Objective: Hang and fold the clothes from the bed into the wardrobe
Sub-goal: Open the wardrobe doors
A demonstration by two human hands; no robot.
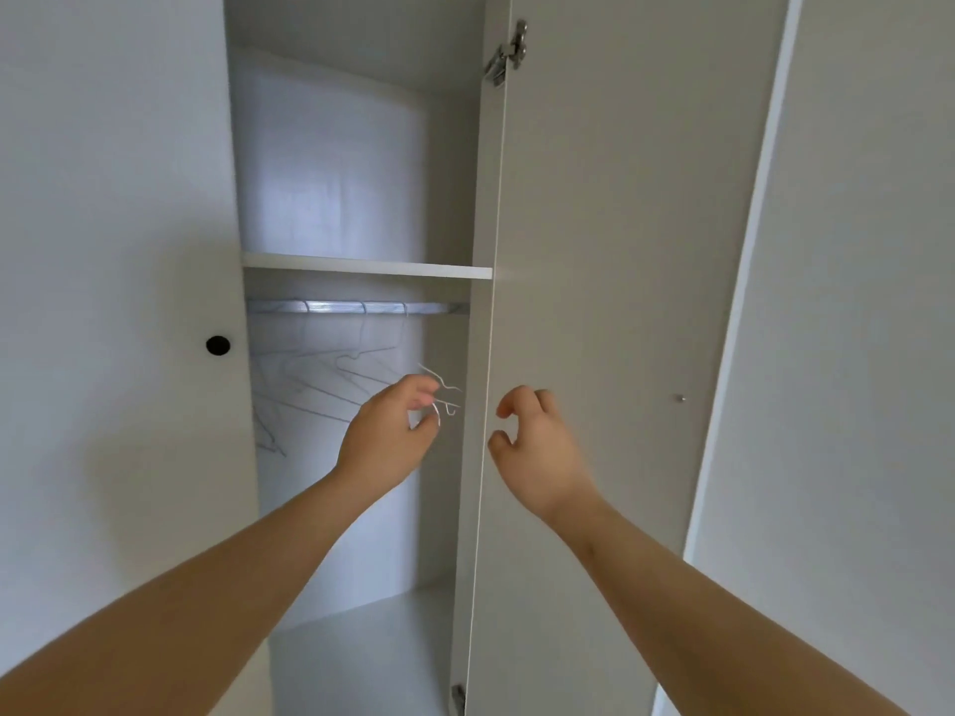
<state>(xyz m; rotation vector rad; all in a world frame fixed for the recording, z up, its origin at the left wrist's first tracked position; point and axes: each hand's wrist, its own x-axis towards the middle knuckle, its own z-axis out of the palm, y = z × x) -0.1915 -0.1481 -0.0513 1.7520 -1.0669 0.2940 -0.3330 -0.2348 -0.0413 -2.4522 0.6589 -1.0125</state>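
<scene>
I face an open white wardrobe [356, 638]. A metal rail [351, 307] under its shelf [362, 265] carries several thin wire hangers [320, 374]. My left hand [390, 436] reaches inside and pinches the end of one wire hanger [443, 392] between thumb and fingertips. My right hand [537, 452] hovers in front of the open door [620, 302], fingers loosely curled and holding nothing. No clothes are in view.
The open door stands at right, with a hinge [509, 51] at its top edge. A closed door with a round black hole [217, 345] is at left. Another white panel [852, 354] fills the far right.
</scene>
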